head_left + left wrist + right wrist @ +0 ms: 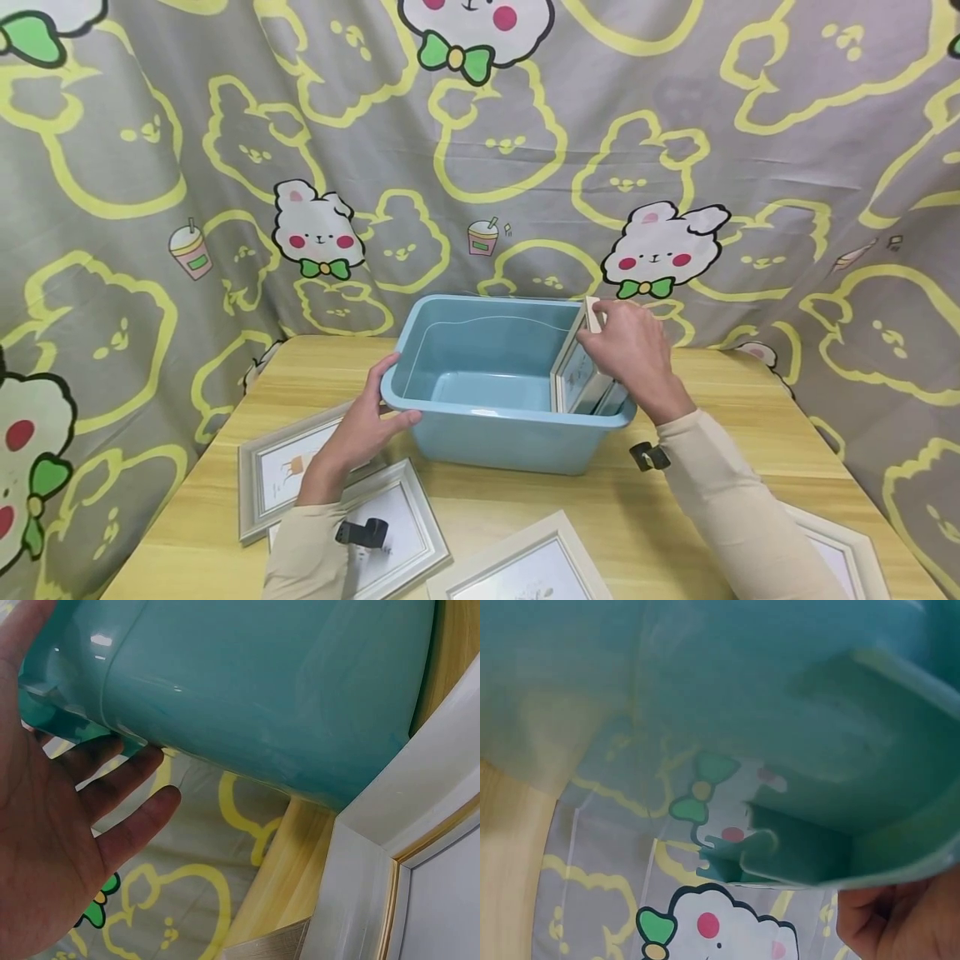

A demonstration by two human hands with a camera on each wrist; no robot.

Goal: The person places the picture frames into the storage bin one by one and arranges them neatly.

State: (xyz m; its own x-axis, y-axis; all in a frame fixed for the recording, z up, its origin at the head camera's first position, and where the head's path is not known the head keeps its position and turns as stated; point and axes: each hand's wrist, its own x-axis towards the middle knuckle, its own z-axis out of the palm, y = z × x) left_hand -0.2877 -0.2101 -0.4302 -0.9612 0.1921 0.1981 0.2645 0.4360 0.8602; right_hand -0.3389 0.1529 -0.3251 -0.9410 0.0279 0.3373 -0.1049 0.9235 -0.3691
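A blue plastic tub (498, 446) stands on the table in the head view. At the tub's left front corner, my left hand (367, 425) rests against the rim with thumb and fingers spread; the left wrist view shows those fingers fairly straight beside the rim. Inside the tub's right end, a light-coloured picture frame (572, 375) leans upright on its edge. My right hand (633, 346) grips the top of this frame between thumb and fingers. Another frame edge seems to show behind it, mostly hidden. In the right wrist view the tub's outer wall hides most of the right hand (904, 922).
Several picture frames lie on the wooden table (262, 379): a grey one (251, 483) and a silver one (431, 533) at left, a cream one (573, 542) at front, another (855, 542) at right under my forearm. A patterned curtain (525, 225) hangs behind the tub.
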